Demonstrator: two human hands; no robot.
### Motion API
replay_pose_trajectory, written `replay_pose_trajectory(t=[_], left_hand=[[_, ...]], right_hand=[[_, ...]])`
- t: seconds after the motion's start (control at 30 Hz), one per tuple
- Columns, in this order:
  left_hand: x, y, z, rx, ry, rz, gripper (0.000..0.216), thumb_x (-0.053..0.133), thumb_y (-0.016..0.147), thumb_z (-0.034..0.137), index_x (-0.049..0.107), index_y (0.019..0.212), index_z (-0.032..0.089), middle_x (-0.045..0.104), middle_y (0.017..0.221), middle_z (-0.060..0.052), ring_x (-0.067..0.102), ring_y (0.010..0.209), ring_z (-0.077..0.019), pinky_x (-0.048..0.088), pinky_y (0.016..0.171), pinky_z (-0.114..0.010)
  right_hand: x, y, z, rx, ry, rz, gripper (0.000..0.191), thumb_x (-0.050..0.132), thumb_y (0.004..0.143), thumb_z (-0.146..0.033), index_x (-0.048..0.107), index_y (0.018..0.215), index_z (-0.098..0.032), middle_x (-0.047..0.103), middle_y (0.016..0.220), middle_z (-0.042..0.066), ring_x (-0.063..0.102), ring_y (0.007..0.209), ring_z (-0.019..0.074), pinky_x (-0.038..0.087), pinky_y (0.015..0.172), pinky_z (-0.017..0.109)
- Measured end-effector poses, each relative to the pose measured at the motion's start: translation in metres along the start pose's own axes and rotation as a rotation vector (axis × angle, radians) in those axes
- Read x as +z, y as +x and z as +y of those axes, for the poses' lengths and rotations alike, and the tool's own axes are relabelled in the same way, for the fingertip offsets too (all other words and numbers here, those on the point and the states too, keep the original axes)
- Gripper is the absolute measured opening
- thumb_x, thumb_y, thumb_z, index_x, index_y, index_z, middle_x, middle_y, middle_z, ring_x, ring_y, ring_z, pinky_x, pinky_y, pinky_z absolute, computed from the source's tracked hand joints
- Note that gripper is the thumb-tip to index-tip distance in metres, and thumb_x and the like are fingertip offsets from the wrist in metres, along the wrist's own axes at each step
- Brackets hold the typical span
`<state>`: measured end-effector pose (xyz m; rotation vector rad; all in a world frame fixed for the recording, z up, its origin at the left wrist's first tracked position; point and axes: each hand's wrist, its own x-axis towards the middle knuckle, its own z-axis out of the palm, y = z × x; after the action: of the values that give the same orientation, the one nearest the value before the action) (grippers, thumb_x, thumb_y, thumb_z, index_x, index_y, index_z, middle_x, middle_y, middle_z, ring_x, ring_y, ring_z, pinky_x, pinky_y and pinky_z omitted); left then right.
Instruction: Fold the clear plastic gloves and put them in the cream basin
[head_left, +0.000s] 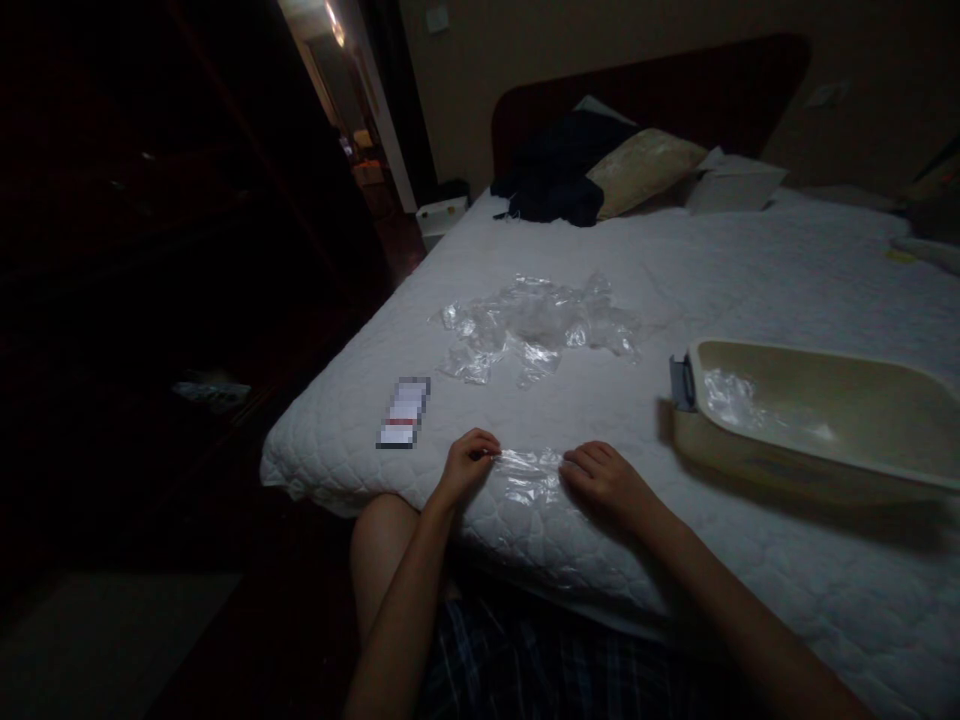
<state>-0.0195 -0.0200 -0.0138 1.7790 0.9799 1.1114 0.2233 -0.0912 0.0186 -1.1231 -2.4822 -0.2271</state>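
Observation:
A clear plastic bag [531, 476] lies spread on the white quilted bed near its front edge. My left hand [472, 460] pinches its left upper corner between thumb and fingers. At the opposite side, my right hand [598, 474] is closed on the right edge, fingers bent over the plastic. The film between them looks fairly flat, with shiny creases. Farther back on the bed is a loose heap of crumpled clear plastic bags [536, 325]. To the right stands a beige plastic bin [780, 465] with a grey latch, and more clear plastic lies inside it.
A phone-like blurred rectangle [403, 412] rests on the bed left of my hands. Dark clothing [559, 165] and a tan pillow [649, 170] are piled by the headboard [720, 85]. Beyond the bed's left edge are a dark floor and a doorway.

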Motion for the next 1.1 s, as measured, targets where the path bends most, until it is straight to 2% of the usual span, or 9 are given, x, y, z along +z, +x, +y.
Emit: replay_pose_trajectory(t=[0.17,0.3,0.4,0.5,0.57,0.67,0.83,1.0,1.1], left_hand=[[0.000,-0.002,0.002,-0.034,0.035,-0.029,0.025,0.048,0.063,0.003,0.067,0.068,0.017,0.058,0.083,-0.004,0.056,0.078,-0.0142,0.043,0.067,-0.025],[-0.005,-0.001,0.006,-0.037,0.038,-0.020,0.022,0.050,0.067,0.008,0.066,0.077,0.017,0.059,0.086,-0.005,0.055,0.079,-0.0144,0.042,0.064,-0.023],[-0.009,-0.002,0.018,-0.022,0.059,0.028,0.021,0.052,0.067,0.010,0.064,0.082,0.017,0.058,0.085,-0.004,0.055,0.076,-0.0138,0.042,0.062,-0.023],[-0.008,-0.006,0.037,0.053,0.101,0.050,0.020,0.048,0.068,0.009,0.063,0.077,0.018,0.057,0.081,-0.004,0.054,0.077,-0.0146,0.042,0.065,-0.024],[-0.004,-0.010,0.049,0.087,0.150,0.012,0.021,0.045,0.070,0.009,0.062,0.075,0.018,0.057,0.079,-0.003,0.054,0.076,-0.0148,0.042,0.067,-0.026],[0.006,-0.013,0.059,0.149,0.317,-0.118,0.022,0.045,0.072,0.009,0.061,0.084,0.018,0.057,0.084,-0.005,0.053,0.081,-0.0167,0.041,0.074,-0.029],[0.018,-0.015,0.053,0.204,0.582,-0.304,0.016,0.048,0.072,0.013,0.061,0.081,0.018,0.056,0.081,-0.006,0.049,0.080,-0.0189,0.038,0.072,-0.031],[0.021,-0.017,0.043,0.202,0.666,-0.334,0.014,0.049,0.072,0.013,0.060,0.079,0.019,0.055,0.080,-0.006,0.049,0.080,-0.0191,0.037,0.072,-0.031],[0.022,-0.017,0.041,0.211,0.663,-0.328,0.013,0.049,0.073,0.015,0.060,0.080,0.019,0.055,0.081,-0.006,0.049,0.081,-0.0195,0.038,0.073,-0.031]], right_hand=[[-0.004,0.000,-0.004,0.044,0.050,-0.056,0.014,0.046,0.081,-0.017,0.060,0.081,-0.017,0.060,0.082,0.009,0.050,0.080,0.0194,0.037,0.074,0.035],[-0.006,-0.001,-0.006,0.059,0.088,-0.025,0.014,0.045,0.081,-0.018,0.060,0.080,-0.018,0.059,0.079,0.008,0.051,0.079,0.0186,0.036,0.073,0.034],[-0.004,-0.001,-0.005,0.066,0.098,-0.009,0.014,0.046,0.081,-0.019,0.059,0.079,-0.018,0.059,0.078,0.008,0.051,0.078,0.0182,0.036,0.073,0.034],[-0.003,-0.001,-0.006,0.066,0.088,-0.012,0.014,0.046,0.082,-0.019,0.059,0.079,-0.018,0.059,0.078,0.008,0.051,0.077,0.0181,0.035,0.074,0.034],[-0.004,-0.001,-0.006,0.065,0.078,-0.020,0.014,0.045,0.082,-0.019,0.059,0.079,-0.018,0.059,0.079,0.008,0.051,0.078,0.0182,0.035,0.074,0.034],[-0.005,0.000,-0.007,0.063,0.068,-0.046,0.015,0.045,0.082,-0.020,0.059,0.080,-0.017,0.059,0.079,0.008,0.051,0.078,0.0184,0.036,0.073,0.034],[-0.008,0.002,-0.006,0.100,0.096,-0.086,0.018,0.044,0.084,-0.025,0.060,0.081,-0.017,0.060,0.077,0.008,0.052,0.078,0.0183,0.036,0.073,0.033],[-0.012,0.016,-0.012,0.201,0.137,-0.025,0.017,0.044,0.082,-0.021,0.060,0.084,-0.016,0.060,0.082,0.010,0.053,0.077,0.0188,0.039,0.069,0.032],[-0.007,0.033,-0.023,0.406,0.365,0.063,0.016,0.044,0.082,-0.022,0.059,0.082,-0.018,0.060,0.081,0.009,0.054,0.075,0.0182,0.042,0.067,0.030]])
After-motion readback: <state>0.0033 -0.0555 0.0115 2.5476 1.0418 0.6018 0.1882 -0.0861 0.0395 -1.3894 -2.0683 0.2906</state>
